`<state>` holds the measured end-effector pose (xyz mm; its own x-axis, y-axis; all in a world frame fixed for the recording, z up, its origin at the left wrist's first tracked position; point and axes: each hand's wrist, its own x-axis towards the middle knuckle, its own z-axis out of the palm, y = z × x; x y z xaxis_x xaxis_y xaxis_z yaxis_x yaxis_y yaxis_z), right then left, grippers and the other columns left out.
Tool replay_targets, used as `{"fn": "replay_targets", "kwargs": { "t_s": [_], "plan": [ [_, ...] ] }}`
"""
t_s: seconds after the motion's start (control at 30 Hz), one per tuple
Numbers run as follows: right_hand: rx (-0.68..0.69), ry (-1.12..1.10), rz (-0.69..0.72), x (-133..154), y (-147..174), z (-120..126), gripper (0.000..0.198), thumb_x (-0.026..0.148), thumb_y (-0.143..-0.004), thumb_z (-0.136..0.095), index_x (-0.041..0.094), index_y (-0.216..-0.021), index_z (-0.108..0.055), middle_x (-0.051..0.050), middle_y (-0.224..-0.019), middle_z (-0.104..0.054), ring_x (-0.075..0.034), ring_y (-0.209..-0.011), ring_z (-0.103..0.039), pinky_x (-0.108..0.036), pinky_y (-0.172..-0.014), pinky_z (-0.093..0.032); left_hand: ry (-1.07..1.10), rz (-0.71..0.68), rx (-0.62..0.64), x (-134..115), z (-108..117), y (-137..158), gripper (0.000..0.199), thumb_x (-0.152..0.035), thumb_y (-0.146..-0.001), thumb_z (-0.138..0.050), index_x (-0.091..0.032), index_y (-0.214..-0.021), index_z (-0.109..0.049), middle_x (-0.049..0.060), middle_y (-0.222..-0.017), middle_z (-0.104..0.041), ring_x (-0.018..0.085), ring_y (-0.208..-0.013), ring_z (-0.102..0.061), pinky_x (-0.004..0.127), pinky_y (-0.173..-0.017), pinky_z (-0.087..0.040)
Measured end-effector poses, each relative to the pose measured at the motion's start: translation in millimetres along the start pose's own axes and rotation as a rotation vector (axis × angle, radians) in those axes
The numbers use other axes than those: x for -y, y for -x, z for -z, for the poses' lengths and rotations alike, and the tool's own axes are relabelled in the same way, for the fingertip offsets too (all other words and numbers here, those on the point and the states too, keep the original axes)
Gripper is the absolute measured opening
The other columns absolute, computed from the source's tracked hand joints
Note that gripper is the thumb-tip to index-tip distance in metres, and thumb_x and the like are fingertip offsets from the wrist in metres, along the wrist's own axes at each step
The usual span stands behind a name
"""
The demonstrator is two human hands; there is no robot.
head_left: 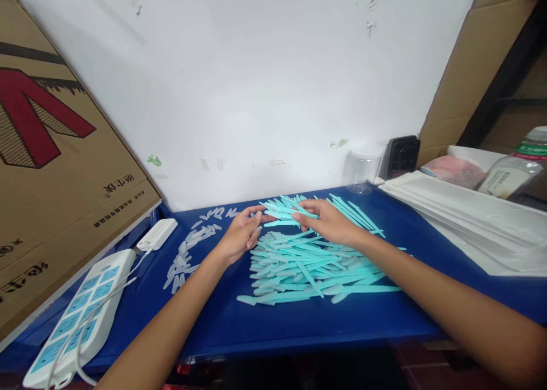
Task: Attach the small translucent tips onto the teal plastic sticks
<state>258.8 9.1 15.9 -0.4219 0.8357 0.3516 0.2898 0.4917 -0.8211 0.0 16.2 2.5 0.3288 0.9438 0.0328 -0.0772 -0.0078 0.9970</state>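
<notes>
A fan of turquoise eyebrow razors [284,212] is gripped in my right hand [325,222], their ends pointing left. My left hand [243,233] is closed, its thumb and forefinger meeting at the left ends of those razors. Between its fingers shows a small clear piece that looks like a blade cap. Below both hands lies a large pile of turquoise eyebrow razors [299,264], with clear caps over many of the left ends. More razors [354,213] lie behind my right wrist. Loose clear caps [192,239] are scattered left of my left hand.
At the left are a white power strip [81,316], a small white box [158,234] with a cable, and a large carton [64,150]. A clear jar [362,170] stands by the wall. White bags [470,219] and a bottle [513,167] are at the right.
</notes>
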Motion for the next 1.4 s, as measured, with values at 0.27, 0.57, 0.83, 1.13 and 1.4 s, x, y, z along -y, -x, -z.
{"fn": "replay_targets", "kwargs": {
  "t_s": [0.27, 0.57, 0.83, 1.13, 1.4],
  "plan": [
    [0.011, -0.024, -0.063, -7.5, 1.3, -5.8, 0.035, 0.053, -0.093, -0.063, 0.02, -0.081, -0.066, -0.002, -0.072, -0.068, -0.022, -0.076, -0.066, -0.035, -0.08, -0.049, -0.016, -0.018, -0.025, 7.4, -0.4, -0.7, 0.053, -0.046, -0.089, -0.074, -0.02, -0.129, -0.052, -0.006, -0.069, -0.06, 0.001, -0.033, -0.03, 0.017, -0.035, -0.022],
    [0.03, -0.032, -0.043, -3.7, 1.0, -7.2, 0.034, 0.049, -0.095, -0.063, 0.02, -0.077, -0.064, 0.0, -0.071, -0.064, -0.02, -0.075, -0.064, -0.034, -0.08, -0.047, -0.127, -0.122, -0.058, 6.2, -10.3, 1.4, 0.055, -0.048, -0.09, -0.069, -0.02, -0.133, -0.047, -0.006, -0.074, -0.062, 0.002, -0.031, -0.035, 0.018, -0.034, -0.025],
    [0.054, -0.118, -0.033, -2.4, 4.1, -16.7, 0.031, 0.049, -0.095, -0.064, 0.019, -0.091, -0.068, 0.001, -0.073, -0.062, -0.018, -0.074, -0.061, -0.032, -0.075, -0.046, -0.154, -0.115, -0.05, 12.1, -21.4, 2.3, 0.054, -0.054, -0.095, -0.062, -0.021, -0.133, -0.045, -0.005, -0.076, -0.064, 0.003, -0.03, -0.038, 0.019, -0.032, -0.029],
    [0.096, -0.174, -0.061, 2.9, 5.9, -21.8, 0.031, 0.048, -0.096, -0.063, 0.018, -0.104, -0.066, 0.0, -0.08, -0.061, -0.018, -0.072, -0.063, -0.03, -0.067, -0.047, -0.119, -0.115, 0.001, 10.1, -30.4, 5.3, 0.05, -0.054, -0.096, -0.06, -0.023, -0.131, -0.044, 0.0, -0.092, -0.07, 0.002, -0.03, -0.037, 0.019, -0.03, -0.028],
    [0.105, -0.211, -0.059, 8.7, 8.2, -26.4, 0.033, 0.052, -0.095, -0.064, 0.019, -0.1, -0.064, 0.002, -0.078, -0.054, -0.014, -0.067, -0.058, -0.029, -0.064, -0.048, -0.037, -0.112, 0.04, 13.3, -36.3, 8.9, 0.046, -0.054, -0.097, -0.059, -0.024, -0.129, -0.046, -0.011, -0.061, -0.051, 0.003, -0.031, -0.031, 0.017, -0.033, -0.027]
  ]
}}
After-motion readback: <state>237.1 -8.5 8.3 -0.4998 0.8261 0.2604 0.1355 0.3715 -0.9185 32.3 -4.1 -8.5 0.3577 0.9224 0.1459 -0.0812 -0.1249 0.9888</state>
